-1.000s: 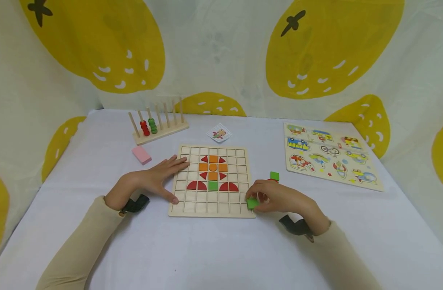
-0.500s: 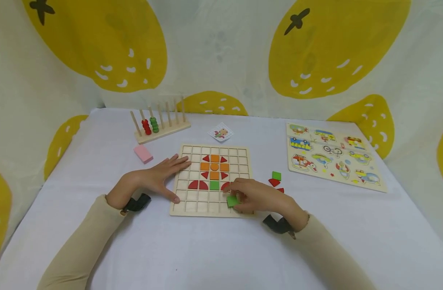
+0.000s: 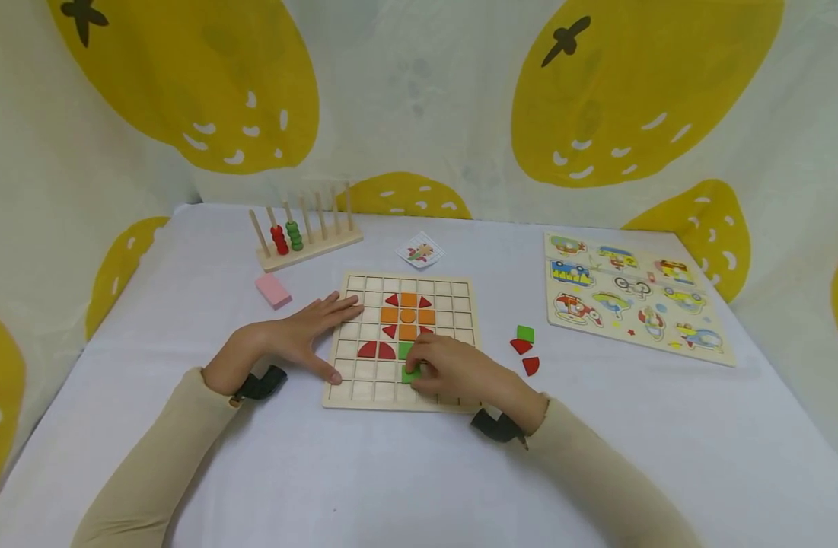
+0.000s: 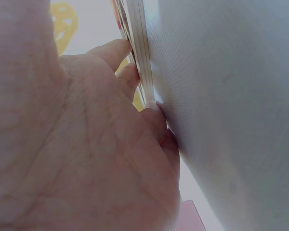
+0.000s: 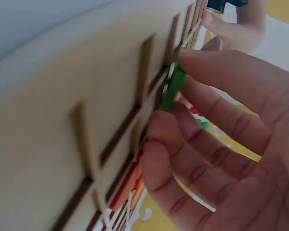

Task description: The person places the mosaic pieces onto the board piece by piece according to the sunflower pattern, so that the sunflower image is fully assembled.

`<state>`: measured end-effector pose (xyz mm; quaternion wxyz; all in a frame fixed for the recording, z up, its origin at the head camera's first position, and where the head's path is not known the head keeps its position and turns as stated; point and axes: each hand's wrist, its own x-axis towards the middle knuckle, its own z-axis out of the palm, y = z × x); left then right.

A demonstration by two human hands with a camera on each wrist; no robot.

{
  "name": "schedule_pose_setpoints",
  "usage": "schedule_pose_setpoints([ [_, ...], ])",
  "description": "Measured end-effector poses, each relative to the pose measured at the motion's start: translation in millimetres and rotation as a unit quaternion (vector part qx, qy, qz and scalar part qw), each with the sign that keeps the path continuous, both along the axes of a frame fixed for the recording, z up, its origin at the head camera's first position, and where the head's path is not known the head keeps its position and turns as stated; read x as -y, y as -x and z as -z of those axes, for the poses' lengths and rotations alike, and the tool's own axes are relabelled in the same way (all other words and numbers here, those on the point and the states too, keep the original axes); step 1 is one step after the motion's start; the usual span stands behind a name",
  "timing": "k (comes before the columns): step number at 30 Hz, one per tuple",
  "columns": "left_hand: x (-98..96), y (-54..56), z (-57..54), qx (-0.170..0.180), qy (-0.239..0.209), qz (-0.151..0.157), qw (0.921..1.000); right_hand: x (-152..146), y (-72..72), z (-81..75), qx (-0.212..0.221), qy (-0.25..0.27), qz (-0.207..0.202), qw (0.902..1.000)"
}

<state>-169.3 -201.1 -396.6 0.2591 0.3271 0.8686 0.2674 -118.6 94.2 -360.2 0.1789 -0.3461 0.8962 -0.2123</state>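
Observation:
A wooden grid board (image 3: 364, 392) lies mid-table, with orange squares, an orange circle, red triangles, red quarter-round pieces (image 3: 377, 350) and a green square set in its cells. My right hand (image 3: 456, 369) pinches another green square tile (image 5: 172, 86) between thumb and fingers, at the cell just below the placed green one. In the right wrist view the tile stands tilted at the grid ridges. My left hand (image 3: 298, 335) rests with spread fingers on the board's left edge, thumb at the lower left. The right hand hides the red pieces on the board's right side.
Right of the board lie a loose green square (image 3: 525, 333) and red pieces (image 3: 530, 366). A picture card (image 3: 420, 250) lies behind the board. A peg counting rack (image 3: 309, 247) and a pink block (image 3: 273, 291) are back left; a vehicle puzzle board (image 3: 638, 304) is back right.
My right hand has carried the green square tile leftward from the board's right edge to its middle column. Loose red pieces at the right have come into sight. The left hand stays put.

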Motion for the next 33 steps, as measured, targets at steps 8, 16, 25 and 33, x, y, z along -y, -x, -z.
schedule_pose_setpoints([
  [8,0.3,-1.2,-1.6,0.0,-0.004,-0.001,1.0,5,-1.0,5.1,-0.009,0.008,0.013,0.9998],
  [16,-0.4,-1.6,-1.5,-0.005,-0.007,0.001,1.0,6,-3.3,6.8,-0.006,0.003,0.024,0.9997],
  [25,-1.4,-3.5,-3.0,0.0,-0.01,0.0,1.0,-1,-4.1,4.9,0.007,-0.004,0.045,0.999],
  [33,-0.9,-3.4,-2.8,-0.003,-0.008,0.001,1.0,-18,-1.5,0.4,-0.018,0.009,0.05,0.9985],
])
